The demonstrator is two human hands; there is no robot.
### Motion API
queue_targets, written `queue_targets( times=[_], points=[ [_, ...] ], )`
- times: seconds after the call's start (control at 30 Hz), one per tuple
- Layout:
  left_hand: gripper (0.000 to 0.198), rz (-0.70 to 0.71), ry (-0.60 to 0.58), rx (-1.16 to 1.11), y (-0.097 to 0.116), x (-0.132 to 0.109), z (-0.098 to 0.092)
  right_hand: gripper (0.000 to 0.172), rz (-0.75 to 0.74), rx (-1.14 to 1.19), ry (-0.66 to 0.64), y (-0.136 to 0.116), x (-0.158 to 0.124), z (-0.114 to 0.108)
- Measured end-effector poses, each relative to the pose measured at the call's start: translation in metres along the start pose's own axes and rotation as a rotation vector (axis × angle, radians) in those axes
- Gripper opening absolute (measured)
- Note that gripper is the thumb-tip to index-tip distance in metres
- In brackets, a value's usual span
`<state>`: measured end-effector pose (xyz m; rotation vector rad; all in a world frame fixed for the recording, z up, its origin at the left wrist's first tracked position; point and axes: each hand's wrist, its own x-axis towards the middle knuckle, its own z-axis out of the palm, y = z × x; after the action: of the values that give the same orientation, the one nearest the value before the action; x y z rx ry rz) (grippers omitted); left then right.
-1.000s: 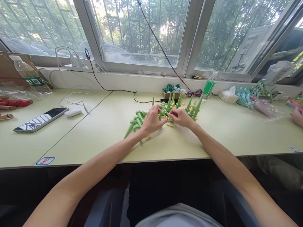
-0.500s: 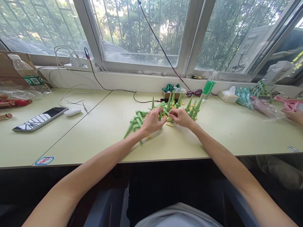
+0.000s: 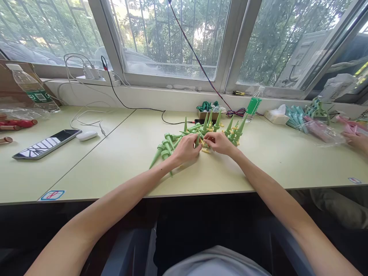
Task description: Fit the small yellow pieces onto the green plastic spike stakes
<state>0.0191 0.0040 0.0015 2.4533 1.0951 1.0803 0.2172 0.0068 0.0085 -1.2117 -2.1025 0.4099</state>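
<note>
My left hand (image 3: 188, 148) is closed on a green spike (image 3: 197, 141), whose pointed end rises between the fingers. Close beside it on the right, my right hand (image 3: 219, 143) is pinched; whatever lies between its fingertips is too small to name. Several green spikes with ribbed caps (image 3: 165, 147) lie in a pile left of my left hand. Other green spikes (image 3: 240, 128) stand point up behind and right of my hands, with small yellow pieces among them. One yellow piece (image 3: 205, 150) lies on the table just below my fingertips.
The pale table (image 3: 115, 168) holds a phone (image 3: 47, 144), a white mouse-like object (image 3: 87, 135) and cables at left. Behind stand a green-labelled bottle (image 3: 253, 105) and a small box (image 3: 202, 115). At far right, another person's hand (image 3: 356, 141) holds something pink near bagged items (image 3: 323, 132).
My left hand has shifted slightly right, nearer my right hand, and the green spike in it has moved along and tilted. The other person's pink item has moved a little.
</note>
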Motion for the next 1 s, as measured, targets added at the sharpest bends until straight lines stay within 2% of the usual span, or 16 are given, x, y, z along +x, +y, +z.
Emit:
queue_targets(
  times=[0.7,1.0],
  points=[
    [0.011,0.011,0.002,-0.054,-0.0011,-0.0001,0.0018,0.018,-0.01,-0.013,0.007,0.0015,0.0005,0.0021],
    [0.006,-0.108,-0.063,-0.065,-0.0017,-0.0009,0.0016,0.018,-0.004,-0.01,0.006,-0.0029,-0.001,0.0005]
  ],
)
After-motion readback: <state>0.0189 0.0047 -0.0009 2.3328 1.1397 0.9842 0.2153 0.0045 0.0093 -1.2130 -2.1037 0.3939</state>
